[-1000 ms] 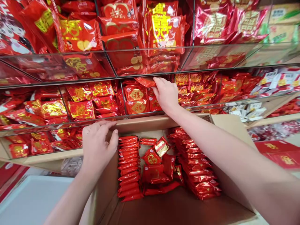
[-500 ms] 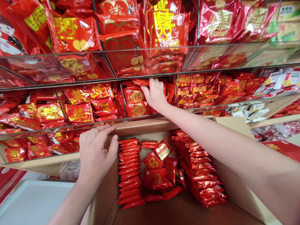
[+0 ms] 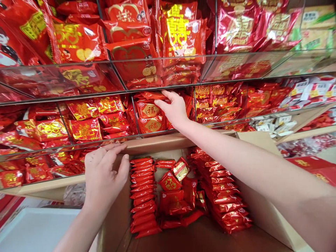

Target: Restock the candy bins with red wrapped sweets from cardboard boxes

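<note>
My right hand (image 3: 175, 109) reaches into a middle-shelf compartment. Its thumb and fingers are at the right end of a red foil packet (image 3: 150, 95), which lies on top of stacked packets (image 3: 151, 125) with gold round emblems. The fingertips are partly hidden behind the shelf lip. My left hand (image 3: 105, 175) rests by the upper left edge of an open cardboard carton (image 3: 162, 142), fingers stretched along it and thumb apart, holding nothing. Inside the carton, red packets stand in a left row (image 3: 143, 199) and a right row (image 3: 223, 192), with several loose packets (image 3: 170, 182) between.
Clear dividers and a clear front lip (image 3: 157, 71) bound the shelf compartments. Larger red packs (image 3: 181, 38) fill the shelf above. At lower left lies a pale tray (image 3: 36, 229); a red box (image 3: 312, 166) stands at the right.
My right hand's fingers have shifted slightly and the top packet beside them sits a little further left and lower. The view has moved slightly; my left hand stays at the carton edge.
</note>
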The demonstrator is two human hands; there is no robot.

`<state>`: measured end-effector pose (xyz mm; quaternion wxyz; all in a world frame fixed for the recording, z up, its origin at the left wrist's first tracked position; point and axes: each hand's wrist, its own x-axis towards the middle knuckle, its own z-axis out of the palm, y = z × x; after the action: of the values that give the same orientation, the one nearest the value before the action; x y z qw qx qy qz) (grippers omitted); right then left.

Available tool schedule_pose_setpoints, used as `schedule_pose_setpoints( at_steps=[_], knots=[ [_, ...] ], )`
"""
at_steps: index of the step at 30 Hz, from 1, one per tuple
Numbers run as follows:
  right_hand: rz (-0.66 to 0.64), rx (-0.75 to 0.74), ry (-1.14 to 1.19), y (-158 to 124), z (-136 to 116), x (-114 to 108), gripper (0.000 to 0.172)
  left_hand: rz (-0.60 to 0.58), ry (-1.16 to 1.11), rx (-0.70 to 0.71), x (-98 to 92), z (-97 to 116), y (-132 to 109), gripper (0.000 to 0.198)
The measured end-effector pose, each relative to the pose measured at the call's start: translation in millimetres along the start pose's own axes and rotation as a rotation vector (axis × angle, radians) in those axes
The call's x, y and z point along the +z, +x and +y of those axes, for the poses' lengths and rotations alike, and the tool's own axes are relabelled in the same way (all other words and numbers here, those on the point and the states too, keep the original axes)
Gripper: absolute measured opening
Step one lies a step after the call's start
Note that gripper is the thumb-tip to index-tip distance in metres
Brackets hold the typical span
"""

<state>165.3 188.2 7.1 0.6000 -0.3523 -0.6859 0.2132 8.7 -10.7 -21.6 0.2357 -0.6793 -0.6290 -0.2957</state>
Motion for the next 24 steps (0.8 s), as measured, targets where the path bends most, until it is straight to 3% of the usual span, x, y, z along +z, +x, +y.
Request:
schedule_pose_setpoints(
  at_steps=[5, 12, 16, 20, 24],
  knots=[
    [0.058, 0.08, -0.068, -1, -14, 9, 0.039, 0.003, -0.001, -0.003, -0.8, -1, -1, 0.022],
    [0.061, 0.159, 0.161, -3, -5, 5, 0.038, -0.005, -0.025, -0.015, -0.1, 1, 0, 0.021],
    [0.141, 0.217, 0.086, 3, -11, 13, 0.036, 0.004, -0.036, -0.014, -0.3, 0, -1, 0.021],
    [0.144, 0.244, -0.006, 7, -18, 21, 0.035, -0.006, -0.043, -0.026, -0.6, 0, 0, 0.02],
    [0.117, 0.24, -0.049, -5, -25, 13, 0.025, -0.007, -0.056, -0.023, -1.4, 0, 1, 0.019]
  ],
)
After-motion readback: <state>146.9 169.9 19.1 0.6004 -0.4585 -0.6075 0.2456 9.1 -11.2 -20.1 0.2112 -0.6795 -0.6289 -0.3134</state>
